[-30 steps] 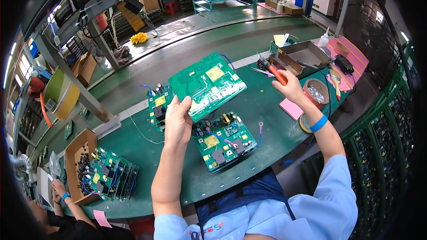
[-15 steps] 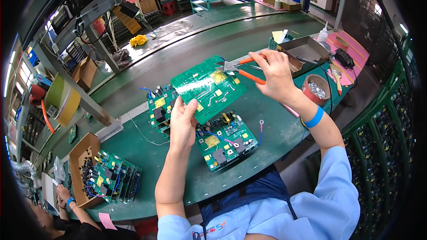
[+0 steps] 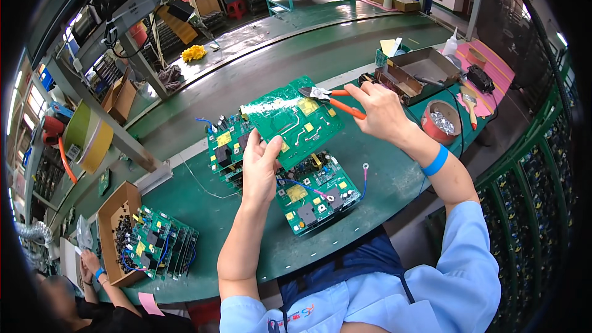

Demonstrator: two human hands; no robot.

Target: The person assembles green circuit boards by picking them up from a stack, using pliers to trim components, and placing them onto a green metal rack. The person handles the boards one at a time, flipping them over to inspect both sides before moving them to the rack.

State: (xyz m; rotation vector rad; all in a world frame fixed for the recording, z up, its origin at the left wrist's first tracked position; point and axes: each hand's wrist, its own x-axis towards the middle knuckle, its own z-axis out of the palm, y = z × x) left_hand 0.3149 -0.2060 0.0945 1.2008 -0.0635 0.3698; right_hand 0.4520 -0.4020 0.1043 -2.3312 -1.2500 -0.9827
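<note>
My left hand grips a green circuit board by its lower left edge, thumb on top. The board is tilted, its soldered side with yellow patches facing up. In my right hand are side cutters with orange handles. Their jaws lie at the board's upper right part; whether they touch it or grip a lead I cannot tell. Below the held board, a stack of circuit boards rests on the green table, with blue wires and ring terminals. Another group of boards stands behind my left hand.
At the left are a cardboard box of small black parts and stacked boards. A co-worker's hand is beyond. To the right stand a red tub of metal bits, a metal tray and a brush.
The cutters have closed their handles somewhat and moved slightly left and down on the board. The board is tilted a little differently in my left hand.
</note>
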